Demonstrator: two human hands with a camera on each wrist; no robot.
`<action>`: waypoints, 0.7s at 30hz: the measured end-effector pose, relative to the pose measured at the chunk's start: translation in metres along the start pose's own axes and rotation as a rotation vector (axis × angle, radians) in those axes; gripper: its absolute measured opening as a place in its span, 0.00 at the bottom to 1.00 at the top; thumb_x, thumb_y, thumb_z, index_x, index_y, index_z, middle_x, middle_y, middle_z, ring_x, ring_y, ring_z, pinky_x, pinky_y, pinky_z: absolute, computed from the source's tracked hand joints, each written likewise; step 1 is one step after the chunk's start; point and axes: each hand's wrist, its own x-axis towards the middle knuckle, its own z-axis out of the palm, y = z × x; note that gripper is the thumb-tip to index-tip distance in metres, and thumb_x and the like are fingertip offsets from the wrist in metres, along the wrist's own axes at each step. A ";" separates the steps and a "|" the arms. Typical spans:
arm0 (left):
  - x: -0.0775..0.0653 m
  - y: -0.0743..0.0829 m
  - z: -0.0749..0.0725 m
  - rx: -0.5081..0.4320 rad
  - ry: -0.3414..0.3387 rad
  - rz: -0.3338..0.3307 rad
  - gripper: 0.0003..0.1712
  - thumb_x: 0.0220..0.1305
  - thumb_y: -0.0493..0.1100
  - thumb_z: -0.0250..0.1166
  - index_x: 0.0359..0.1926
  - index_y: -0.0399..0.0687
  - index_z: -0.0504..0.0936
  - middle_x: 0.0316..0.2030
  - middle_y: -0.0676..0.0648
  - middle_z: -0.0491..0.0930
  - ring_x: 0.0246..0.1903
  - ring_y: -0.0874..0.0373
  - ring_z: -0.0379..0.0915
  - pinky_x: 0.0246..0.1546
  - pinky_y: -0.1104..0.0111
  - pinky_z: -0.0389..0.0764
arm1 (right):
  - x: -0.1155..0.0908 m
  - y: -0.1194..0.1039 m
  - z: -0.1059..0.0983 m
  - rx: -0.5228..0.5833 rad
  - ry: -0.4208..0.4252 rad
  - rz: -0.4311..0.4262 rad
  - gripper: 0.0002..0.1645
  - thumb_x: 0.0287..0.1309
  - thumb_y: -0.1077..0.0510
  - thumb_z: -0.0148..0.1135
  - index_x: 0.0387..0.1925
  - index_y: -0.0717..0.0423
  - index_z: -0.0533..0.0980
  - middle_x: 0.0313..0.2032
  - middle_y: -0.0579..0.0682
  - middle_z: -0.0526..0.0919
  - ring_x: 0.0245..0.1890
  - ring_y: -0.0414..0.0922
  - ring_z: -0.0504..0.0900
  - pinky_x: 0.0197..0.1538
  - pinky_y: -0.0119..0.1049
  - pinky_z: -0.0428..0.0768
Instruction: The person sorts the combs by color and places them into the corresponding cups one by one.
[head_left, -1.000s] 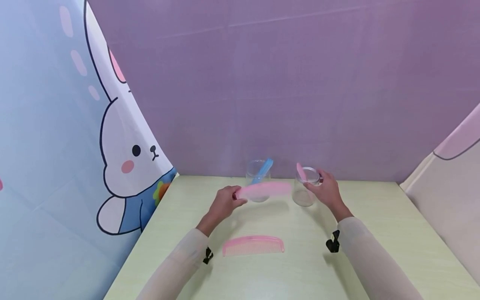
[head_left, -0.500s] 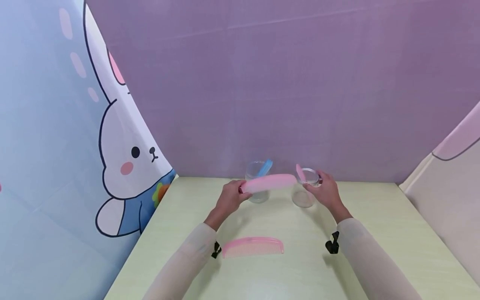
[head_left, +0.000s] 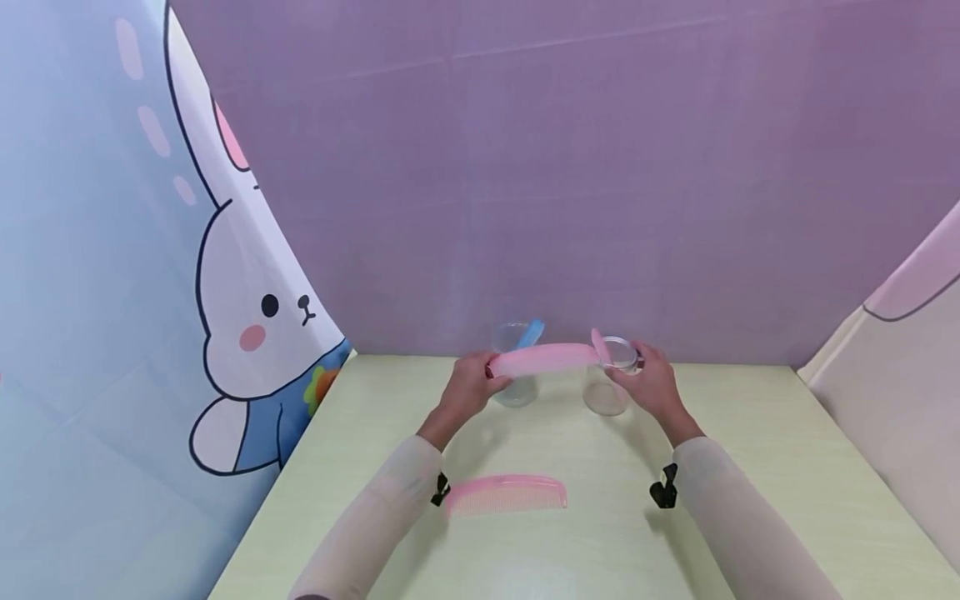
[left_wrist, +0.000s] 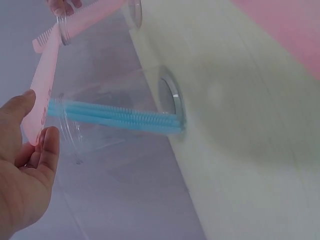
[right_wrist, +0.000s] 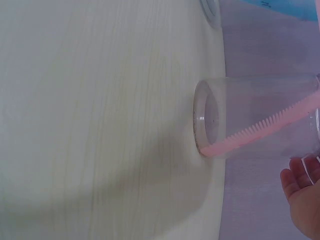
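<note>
My left hand (head_left: 467, 390) pinches one end of a pink comb (head_left: 547, 358) between thumb and fingers, holding it roughly level in the air. The comb's far end overlaps the rim of the right-hand clear jar (head_left: 606, 398) in the head view. Around that jar's rim curls my right hand (head_left: 652, 388), thumb in front. A second pink comb (right_wrist: 270, 125) leans inside this jar, teeth visible through the wall. Behind the held comb stands another clear jar (head_left: 516, 395) with blue combs (left_wrist: 120, 117) slanting in it.
On the pale table (head_left: 615, 533), a third pink comb (head_left: 508, 495) lies flat nearer to me, teeth toward me. A purple cloth (head_left: 570, 183) hangs right behind the jars. A rabbit-print cloth (head_left: 247, 350) covers the left side.
My left hand has moved right and slightly away from me, taking the pink comb to the right-hand jar's rim. The right hand and both jars have stayed in place.
</note>
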 end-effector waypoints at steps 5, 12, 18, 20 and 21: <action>0.005 0.005 0.002 -0.002 0.004 -0.016 0.20 0.61 0.46 0.75 0.50 0.40 0.84 0.34 0.45 0.83 0.32 0.56 0.72 0.33 0.69 0.77 | 0.000 0.001 0.002 0.006 0.007 -0.007 0.41 0.58 0.49 0.72 0.65 0.67 0.69 0.55 0.69 0.76 0.53 0.61 0.74 0.54 0.54 0.74; 0.016 0.014 0.002 -0.003 0.044 0.017 0.23 0.62 0.48 0.74 0.54 0.40 0.84 0.38 0.44 0.85 0.34 0.56 0.75 0.36 0.68 0.80 | 0.000 0.002 0.002 0.009 0.001 -0.011 0.41 0.58 0.49 0.73 0.65 0.67 0.69 0.54 0.68 0.76 0.53 0.61 0.74 0.54 0.54 0.75; 0.027 0.026 0.006 -0.036 0.067 0.073 0.25 0.62 0.48 0.74 0.56 0.39 0.83 0.38 0.44 0.84 0.34 0.57 0.75 0.34 0.71 0.78 | 0.000 0.001 0.002 0.005 0.006 -0.015 0.43 0.59 0.49 0.72 0.67 0.68 0.68 0.54 0.70 0.77 0.53 0.62 0.75 0.53 0.55 0.75; 0.031 0.031 0.007 -0.047 0.072 0.085 0.28 0.62 0.47 0.74 0.58 0.37 0.81 0.39 0.43 0.84 0.35 0.57 0.75 0.35 0.72 0.79 | 0.000 0.001 0.002 0.005 0.005 -0.014 0.43 0.59 0.49 0.72 0.67 0.68 0.68 0.55 0.70 0.77 0.53 0.62 0.75 0.53 0.55 0.76; 0.032 0.033 0.008 -0.053 0.074 0.090 0.28 0.62 0.47 0.74 0.59 0.35 0.81 0.39 0.43 0.84 0.35 0.57 0.76 0.35 0.72 0.79 | 0.000 0.001 0.001 0.004 0.002 -0.013 0.42 0.59 0.49 0.71 0.67 0.68 0.68 0.55 0.70 0.77 0.53 0.62 0.75 0.53 0.56 0.76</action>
